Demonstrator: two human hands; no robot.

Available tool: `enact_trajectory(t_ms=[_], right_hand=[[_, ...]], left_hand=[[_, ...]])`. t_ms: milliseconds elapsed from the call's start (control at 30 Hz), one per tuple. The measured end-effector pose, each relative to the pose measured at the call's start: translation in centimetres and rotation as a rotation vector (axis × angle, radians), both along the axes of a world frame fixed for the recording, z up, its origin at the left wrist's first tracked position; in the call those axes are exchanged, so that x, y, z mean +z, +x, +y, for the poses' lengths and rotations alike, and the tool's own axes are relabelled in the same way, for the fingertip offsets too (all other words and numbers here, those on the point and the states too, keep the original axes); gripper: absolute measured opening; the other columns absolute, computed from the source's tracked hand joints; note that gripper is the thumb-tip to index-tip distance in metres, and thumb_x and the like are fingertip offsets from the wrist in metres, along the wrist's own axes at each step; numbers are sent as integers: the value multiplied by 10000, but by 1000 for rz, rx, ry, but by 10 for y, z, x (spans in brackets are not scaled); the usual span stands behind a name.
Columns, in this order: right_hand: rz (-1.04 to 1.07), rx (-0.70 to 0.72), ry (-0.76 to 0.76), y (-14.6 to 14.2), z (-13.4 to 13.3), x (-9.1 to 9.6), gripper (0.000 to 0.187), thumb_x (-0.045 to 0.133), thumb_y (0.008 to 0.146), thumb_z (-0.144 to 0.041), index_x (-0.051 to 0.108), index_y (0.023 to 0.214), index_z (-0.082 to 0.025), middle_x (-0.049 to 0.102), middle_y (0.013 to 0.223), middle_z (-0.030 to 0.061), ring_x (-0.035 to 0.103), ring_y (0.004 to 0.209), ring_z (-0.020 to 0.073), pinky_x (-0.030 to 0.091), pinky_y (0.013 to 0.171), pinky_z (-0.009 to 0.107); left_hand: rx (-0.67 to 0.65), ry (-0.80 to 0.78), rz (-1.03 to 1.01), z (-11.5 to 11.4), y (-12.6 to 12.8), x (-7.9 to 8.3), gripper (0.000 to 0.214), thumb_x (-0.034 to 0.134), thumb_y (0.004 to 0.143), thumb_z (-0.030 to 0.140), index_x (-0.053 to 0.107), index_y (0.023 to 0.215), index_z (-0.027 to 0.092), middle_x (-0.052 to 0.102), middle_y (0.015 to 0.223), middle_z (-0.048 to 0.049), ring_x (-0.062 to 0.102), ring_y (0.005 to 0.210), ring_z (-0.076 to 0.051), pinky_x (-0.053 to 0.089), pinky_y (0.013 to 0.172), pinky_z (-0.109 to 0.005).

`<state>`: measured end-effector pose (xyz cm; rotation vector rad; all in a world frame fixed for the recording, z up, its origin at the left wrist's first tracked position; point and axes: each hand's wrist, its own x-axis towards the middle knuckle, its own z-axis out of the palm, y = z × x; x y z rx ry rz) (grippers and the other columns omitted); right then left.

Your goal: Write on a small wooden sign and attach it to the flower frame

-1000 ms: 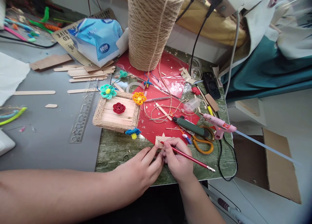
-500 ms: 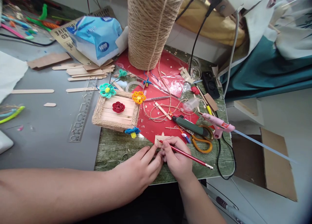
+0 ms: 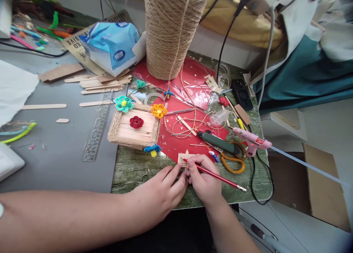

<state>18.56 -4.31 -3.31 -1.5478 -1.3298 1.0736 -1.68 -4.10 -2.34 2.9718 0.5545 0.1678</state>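
Note:
My right hand [image 3: 205, 179] is closed around a red pencil [image 3: 220, 177] with a metal-capped end, its tip resting on a small pale wooden piece [image 3: 181, 156]. My left hand [image 3: 162, 188] steadies that piece by its near edge, fingers bent and pressed together; the fingertips partly cover it. Just beyond my left hand sits a square wooden-stick box [image 3: 124, 130] edged with twine. A red rose [image 3: 136, 122] lies in its middle, and pipe-cleaner flowers in teal [image 3: 124, 104], orange [image 3: 159, 111] and blue [image 3: 152, 149] decorate its corners.
Right of my hands lie orange-handled scissors [image 3: 234, 165], a green-handled tool [image 3: 219, 142] and a pink glue gun [image 3: 250, 137] with its cord. A large twine spool [image 3: 173, 36] stands behind. Leftward are a clear ruler [image 3: 96, 135], craft sticks [image 3: 103, 85] and a blue packet [image 3: 110, 43].
The whole scene has shifted slightly rightward in the view. Both hands keep nearly the same pose, and the pencil tip stays on the wooden piece.

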Motion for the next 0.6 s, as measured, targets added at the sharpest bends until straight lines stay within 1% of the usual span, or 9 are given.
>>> enact_trajectory(t_ms=[133, 233, 367, 600], right_hand=[[5, 15, -19, 2, 0, 1, 162, 659, 1002, -342, 680, 903, -216, 719, 858, 59, 692, 695, 175, 548, 529, 258], [39, 17, -33, 3, -1, 1, 188, 642, 1013, -339, 668, 878, -212, 713, 848, 57, 687, 683, 165, 530, 512, 244], [37, 11, -32, 4, -1, 0, 175, 647, 1010, -352, 685, 915, -210, 717, 860, 63, 678, 655, 160, 514, 482, 240], [38, -16, -18, 1, -1, -1, 178, 634, 1019, -352, 664, 910, -214, 679, 769, 35, 664, 637, 160, 532, 513, 256]], left_hand=[[4, 5, 1, 0, 0, 1, 692, 543, 944, 452, 512, 1515, 63, 471, 1590, -194, 397, 1477, -442, 346, 1179, -543], [2, 12, -1, 0, 0, 2, 678, 527, 952, 437, 513, 1514, 57, 481, 1582, -195, 408, 1472, -434, 349, 1174, -541], [-6, 6, 10, 1, 0, 2, 687, 527, 952, 444, 506, 1518, 57, 493, 1572, -188, 401, 1471, -441, 353, 1168, -544], [-1, -5, 6, 2, 0, 2, 670, 526, 957, 435, 512, 1513, 62, 521, 1547, -178, 423, 1453, -428, 361, 1150, -531]])
